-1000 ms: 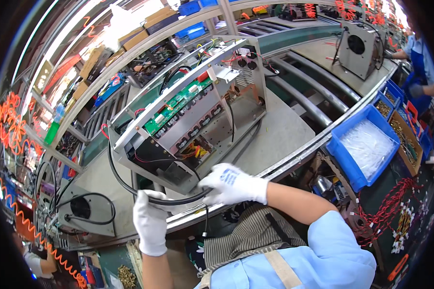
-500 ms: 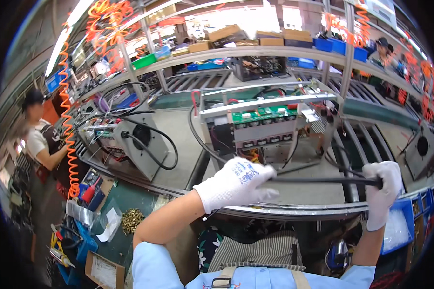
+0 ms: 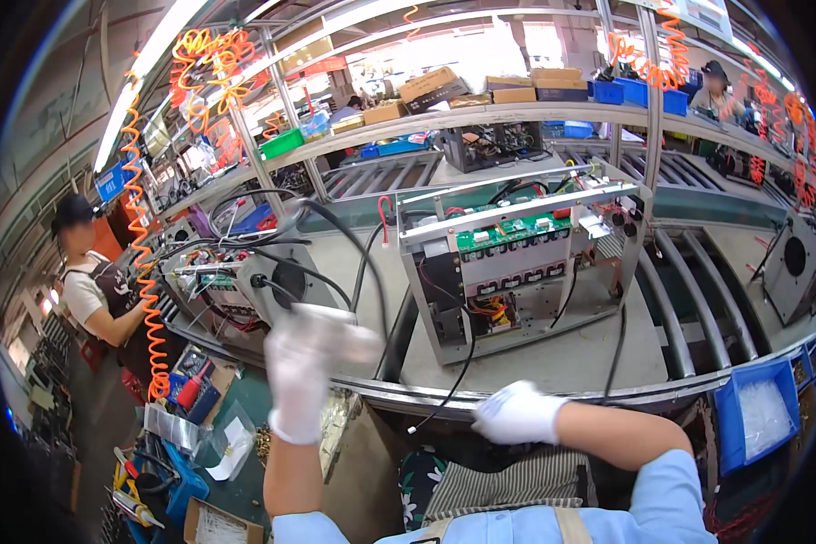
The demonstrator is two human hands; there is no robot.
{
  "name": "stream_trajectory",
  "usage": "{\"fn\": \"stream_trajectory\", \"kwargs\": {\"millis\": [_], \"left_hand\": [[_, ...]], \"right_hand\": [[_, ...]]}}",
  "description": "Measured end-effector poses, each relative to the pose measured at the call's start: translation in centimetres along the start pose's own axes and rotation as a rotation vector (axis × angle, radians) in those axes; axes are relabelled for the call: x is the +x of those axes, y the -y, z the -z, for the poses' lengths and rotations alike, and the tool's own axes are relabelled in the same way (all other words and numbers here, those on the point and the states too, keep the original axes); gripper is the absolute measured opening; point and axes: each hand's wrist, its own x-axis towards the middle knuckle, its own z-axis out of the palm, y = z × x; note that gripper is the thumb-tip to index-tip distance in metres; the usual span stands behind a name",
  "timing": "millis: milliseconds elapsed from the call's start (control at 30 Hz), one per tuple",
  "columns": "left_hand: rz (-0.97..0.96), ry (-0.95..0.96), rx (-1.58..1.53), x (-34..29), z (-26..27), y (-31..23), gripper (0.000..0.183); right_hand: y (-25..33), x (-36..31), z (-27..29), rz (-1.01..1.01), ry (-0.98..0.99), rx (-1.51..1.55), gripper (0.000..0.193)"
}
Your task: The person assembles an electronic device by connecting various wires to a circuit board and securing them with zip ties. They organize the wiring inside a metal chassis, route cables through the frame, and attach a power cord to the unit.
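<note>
My left hand (image 3: 322, 363), in a white glove, is smeared by motion above the bench's front edge. A blurred black cable (image 3: 378, 281) arches down close to its fingers; whether they grip it cannot be told. My right hand (image 3: 517, 413), also gloved, is at the front edge of the bench with its fingers curled in; what they hold, if anything, is hidden. Beyond the hands an open metal chassis (image 3: 542, 343) stands upright, with a green circuit board (image 3: 512, 233) along its top. A thin black lead (image 3: 462, 381) with a white plug hangs from it over the edge.
To the left stands another chassis with a fan panel (image 3: 290, 281) and looped black cables. Metal rollers (image 3: 698, 299) and a blue bin (image 3: 762, 412) are at right. An orange coiled hose (image 3: 145, 263) hangs at left, near a co-worker (image 3: 95, 281). A shelf (image 3: 480, 116) carries boxes.
The black cable was stretched between both hands; it now arches at left. My left hand has moved left, and my right hand has come in left and down to the bench edge.
</note>
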Motion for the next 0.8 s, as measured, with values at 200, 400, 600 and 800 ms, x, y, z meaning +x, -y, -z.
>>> {"fn": "stream_trajectory", "kwargs": {"millis": [200,400,600,800], "left_hand": [[0.006,1.012,1.199,-0.9,-3.3,-1.3,0.033],[0.090,1.059,0.880,-1.6,-4.0,1.7,0.048],[0.260,1.268,1.085,1.9,-1.9,-1.1,0.045],[0.059,1.169,1.107,-1.6,-2.4,1.0,0.042]], "right_hand": [[1.9,-1.4,0.6,0.207,-0.175,0.237,0.037],[1.6,-2.6,0.8,0.192,-0.487,0.338,0.031],[-3.3,-5.8,1.4,0.077,-0.240,0.669,0.047],[-3.1,-3.7,-0.9,0.016,-0.406,0.274,0.029]]}}
